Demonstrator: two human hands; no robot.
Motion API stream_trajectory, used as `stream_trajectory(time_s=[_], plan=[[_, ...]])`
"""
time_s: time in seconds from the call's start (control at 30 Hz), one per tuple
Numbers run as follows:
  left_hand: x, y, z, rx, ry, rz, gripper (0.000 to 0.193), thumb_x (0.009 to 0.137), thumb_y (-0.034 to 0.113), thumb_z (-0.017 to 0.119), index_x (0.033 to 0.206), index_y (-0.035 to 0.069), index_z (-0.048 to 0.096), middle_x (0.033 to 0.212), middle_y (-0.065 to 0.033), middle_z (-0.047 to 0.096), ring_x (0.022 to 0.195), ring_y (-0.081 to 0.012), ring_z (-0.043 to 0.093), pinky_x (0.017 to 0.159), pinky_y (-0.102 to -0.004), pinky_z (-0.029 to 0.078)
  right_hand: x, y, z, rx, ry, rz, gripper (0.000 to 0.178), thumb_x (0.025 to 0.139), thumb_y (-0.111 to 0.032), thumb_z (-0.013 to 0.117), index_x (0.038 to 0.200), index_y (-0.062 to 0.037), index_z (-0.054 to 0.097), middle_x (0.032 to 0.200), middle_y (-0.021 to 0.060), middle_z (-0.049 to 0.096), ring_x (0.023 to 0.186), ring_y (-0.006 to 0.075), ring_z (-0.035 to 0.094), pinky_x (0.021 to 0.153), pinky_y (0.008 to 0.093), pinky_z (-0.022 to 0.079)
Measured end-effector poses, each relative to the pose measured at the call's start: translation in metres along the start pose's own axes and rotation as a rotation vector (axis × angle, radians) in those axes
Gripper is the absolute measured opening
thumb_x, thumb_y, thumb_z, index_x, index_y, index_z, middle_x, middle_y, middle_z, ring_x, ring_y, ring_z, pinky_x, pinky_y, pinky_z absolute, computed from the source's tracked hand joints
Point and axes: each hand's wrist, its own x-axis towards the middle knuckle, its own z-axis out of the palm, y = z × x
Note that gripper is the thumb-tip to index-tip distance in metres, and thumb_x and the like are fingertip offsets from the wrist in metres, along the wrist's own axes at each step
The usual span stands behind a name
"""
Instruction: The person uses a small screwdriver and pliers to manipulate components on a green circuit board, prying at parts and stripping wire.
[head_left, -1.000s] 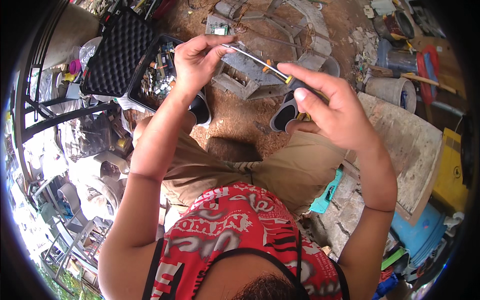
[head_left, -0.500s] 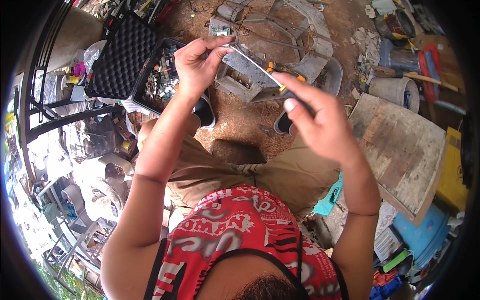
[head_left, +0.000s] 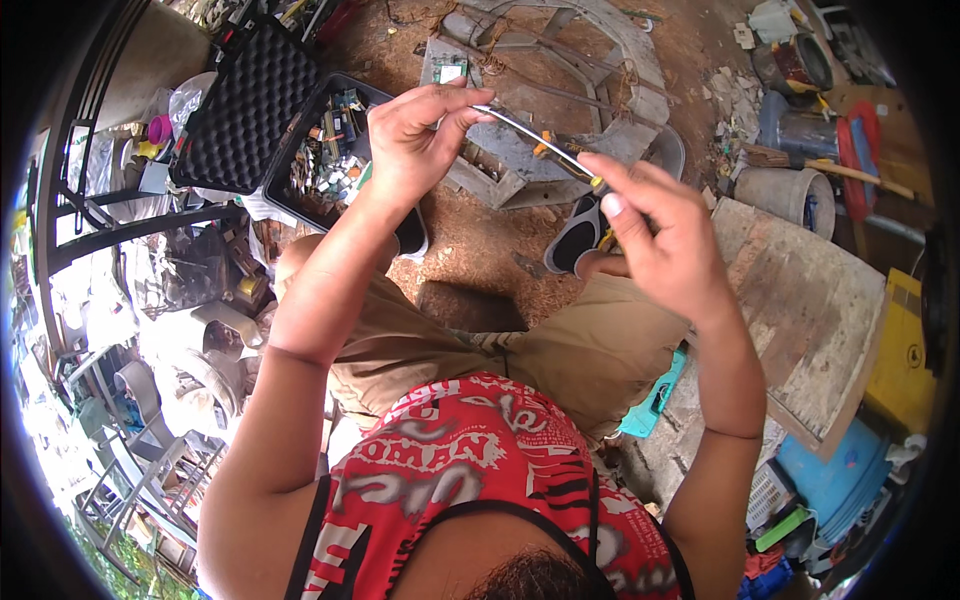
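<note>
Head view, person seated on the ground, knees apart, both forearms raised in front of the chest.

Left hand (head_left: 415, 135): fingers curled, thumb and forefinger pinched on the far end of a thin metal shaft (head_left: 520, 128). What sits exactly at the tip is too small to tell.

Right hand (head_left: 665, 235): fingers loosely bunched around the handle end of the same tool, a slim screwdriver (head_left: 565, 160) with a yellow and black grip. The forefinger lies along the handle; the palm faces away from the camera, so how tight the hold is I cannot tell.

Position of tool: held in the air between the two hands, slanting from 10 o'clock (tip, left hand) down to 4 o'clock (handle, right hand). It touches nothing but the hands.

Surroundings: open black case (head_left: 300, 130) with foam lid and small parts at 9 o'clock of the left hand, on the ground. Grey metal frame (head_left: 620, 60) lies on the dirt at 12 o'clock. Worn wooden board (head_left: 800, 300) at 3 o'clock of the right hand. Teal object (head_left: 655, 395) beside the right thigh.

Judgement on the step in hand: the work is at the tip. Best done with the right hand holding the handle steady and the left pinch light. Keeping both elbows close in would damp tremor.
</note>
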Motion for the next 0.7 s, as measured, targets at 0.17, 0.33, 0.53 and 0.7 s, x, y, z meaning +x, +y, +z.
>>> stream_trajectory(time_s=[0.17, 0.33, 0.53, 0.7], plan=[[0.002, 0.001, 0.0, 0.083, 0.006, 0.043, 0.013, 0.082, -0.001, 0.072, 0.094, 0.002, 0.074, 0.09, -0.0081, 0.075, 0.088, -0.0209, 0.072, 0.095, -0.0362, 0.054, -0.015, 0.005, 0.036, -0.068, 0.166, -0.118, 0.039, 0.089, 0.0, 0.057, 0.127, -0.0045, 0.061, 0.08, 0.0113, 0.055, 0.064, 0.0246, 0.056, 0.059, 0.0351, 0.047], [0.0, 0.002, 0.001, 0.13, -0.005, 0.062, 0.014, 0.081, -0.003, 0.071, 0.094, 0.002, 0.074, 0.091, -0.008, 0.075, 0.092, -0.023, 0.072, 0.096, -0.0362, 0.054, -0.015, 0.009, 0.028, -0.027, 0.122, -0.07, 0.043, 0.086, 0.001, 0.057, 0.128, -0.007, 0.061, 0.08, 0.0126, 0.055, 0.065, 0.0277, 0.058, 0.059, 0.0356, 0.049], [0.008, 0.006, 0.0, -0.068, -0.207, 0.093, 0.015, 0.079, -0.001, 0.072, 0.092, 0.006, 0.075, 0.091, -0.0064, 0.074, 0.088, -0.0244, 0.072, 0.086, -0.0344, 0.058, 0.007, 0.019, -0.021, 0.131, -0.136, 0.0, 0.029, 0.091, -0.006, 0.059, 0.119, -0.0033, 0.066, 0.082, 0.0126, 0.065, 0.067, 0.0174, 0.057, 0.065, 0.0312, 0.048], [0.001, 0.006, 0.006, 0.051, -0.111, 0.022, 0.011, 0.079, 0.001, 0.073, 0.089, 0.006, 0.074, 0.089, -0.0035, 0.075, 0.086, -0.0226, 0.072, 0.086, -0.0357, 0.058, 0.006, 0.01, -0.015, 0.074, -0.101, 0.024, 0.031, 0.096, -0.009, 0.055, 0.125, -0.0028, 0.063, 0.071, 0.0051, 0.049, 0.065, 0.0121, 0.046, 0.062, 0.0279, 0.041]])
